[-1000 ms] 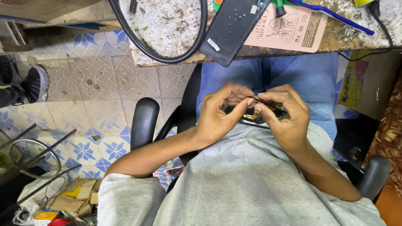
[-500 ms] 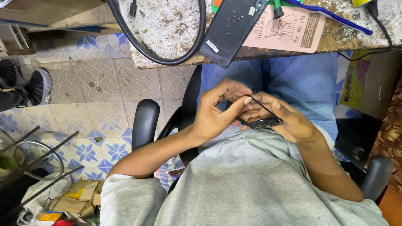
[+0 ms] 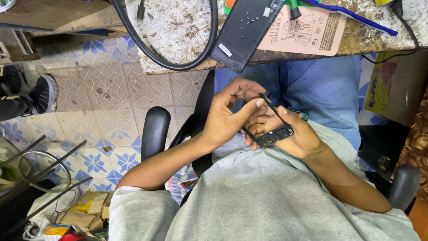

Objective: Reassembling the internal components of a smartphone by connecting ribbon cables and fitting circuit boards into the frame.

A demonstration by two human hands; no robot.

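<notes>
On the far left a dark shoe (image 3: 42, 91) rests on the patterned tile floor (image 3: 111, 111), and a black chair armrest (image 3: 155, 129) stands just left of the person's lap. Above the lap, the left hand (image 3: 229, 117) is curled, its thumb and forefinger pinching the upper end of a thin black phone frame (image 3: 271, 122) — the thumb tip lies right against the frame's narrow bar. The frame's long axis runs on a slant, from that upper-left end down toward the lower right, where its thicker end with small parts sits in the right hand (image 3: 294, 134). The right hand is cupped under and around this lower end, fingers closed on it, thumb on top. So the frame lies between the two hands, held over the grey shirt (image 3: 276, 196) and blue jeans (image 3: 321, 89), each hand on its own end; the right carries most of it, the left only touches the thin bar.

Farther off, on the speckled tabletop (image 3: 178, 27), lie a black looped cable (image 3: 196, 58), a dark phone back cover (image 3: 243, 33) with tiny screws on it — and a pink printed card (image 3: 307, 33) to its right.
</notes>
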